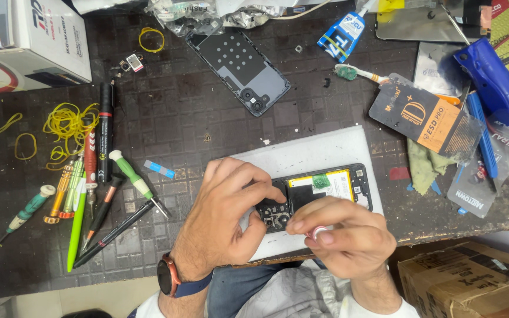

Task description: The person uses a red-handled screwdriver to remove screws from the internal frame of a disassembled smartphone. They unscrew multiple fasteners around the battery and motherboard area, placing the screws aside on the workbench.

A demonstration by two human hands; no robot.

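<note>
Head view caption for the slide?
Both hands, left and right, work on an opened phone lying on a white mat.

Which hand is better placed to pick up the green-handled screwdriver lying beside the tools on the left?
Probably the left hand. It rests on the opened phone, on the side nearer the green-handled screwdriver. The right hand lies farther away, and its fingers pinch a small pink-tipped object.

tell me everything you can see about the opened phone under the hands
The opened phone lies flat, back cover off, on a white mat at the table's near edge. Its black frame surrounds a pale yellow-white battery bearing a green sticker. The camera end points left, where the left hand presses on it; the right hand works over that same end.
</note>
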